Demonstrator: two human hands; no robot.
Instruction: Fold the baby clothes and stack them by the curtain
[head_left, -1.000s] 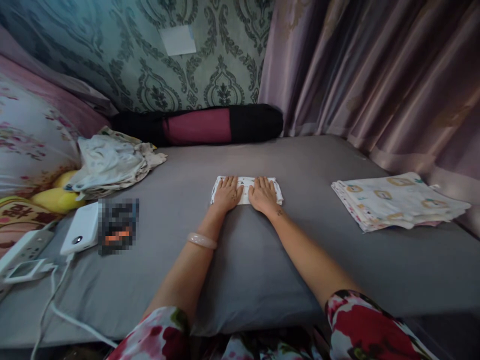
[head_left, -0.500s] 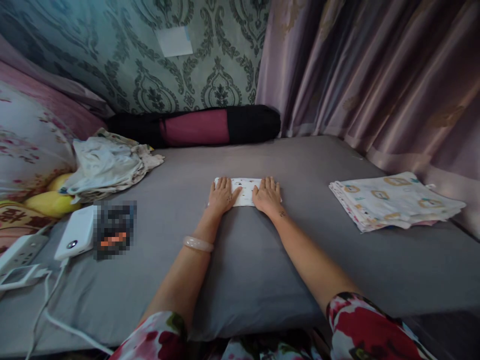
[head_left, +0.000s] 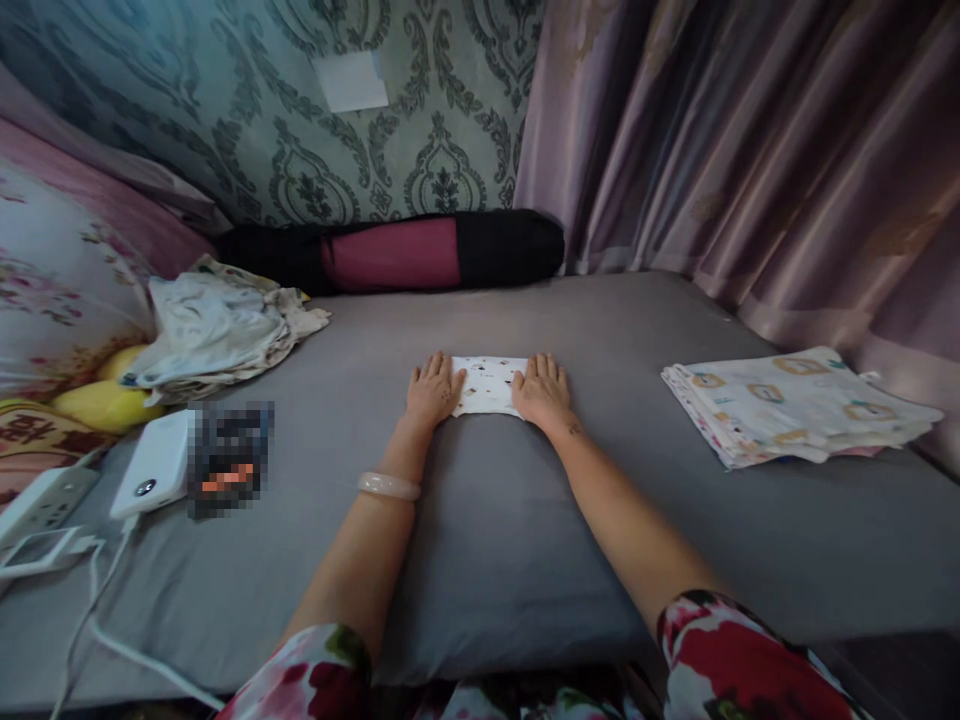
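A small white cloth with a scattered dark print lies flat on the grey sheet. My left hand rests palm down over its left end, fingers stretched away from me. Over the right end lies my right hand, also flat with its fingers extended. The cloth's middle shows between my two thumbs, while its ends are hidden beneath my palms. A pale bangle circles my left forearm.
A stack of folded printed cloths lies to the right. At left are a heap of loose cloths, a white power bank, a power strip and cables. A black and maroon long bag lies along the wall.
My left hand has slid a little to the left and my right hand slightly to the right. More of the cloth's middle shows between them.
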